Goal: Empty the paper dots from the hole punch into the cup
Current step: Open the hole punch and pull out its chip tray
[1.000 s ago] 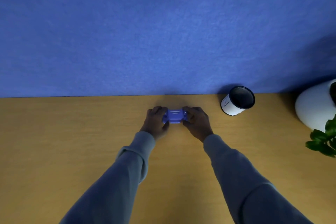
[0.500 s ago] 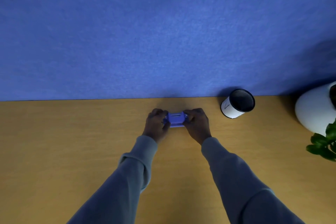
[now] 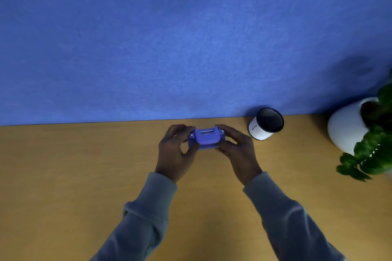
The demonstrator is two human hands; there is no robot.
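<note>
Hole punch (image 3: 206,139) now pinched at both ends by left hand (image 3: 176,150) and right hand (image 3: 237,150), maybe lifted off the table (image 3: 63,176), near but not over the cup (image 3: 266,126).

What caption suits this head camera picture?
Both hands, left and right, grip a small blue plastic hole punch beside a white paper cup.

The hole punch (image 3: 206,138) is held between the left hand (image 3: 176,152) and the right hand (image 3: 237,150) above the surface (image 3: 63,176). The cup (image 3: 266,126) is set to their right — the plant pot (image 3: 347,131) farther right, against the wall (image 3: 169,38).
</note>
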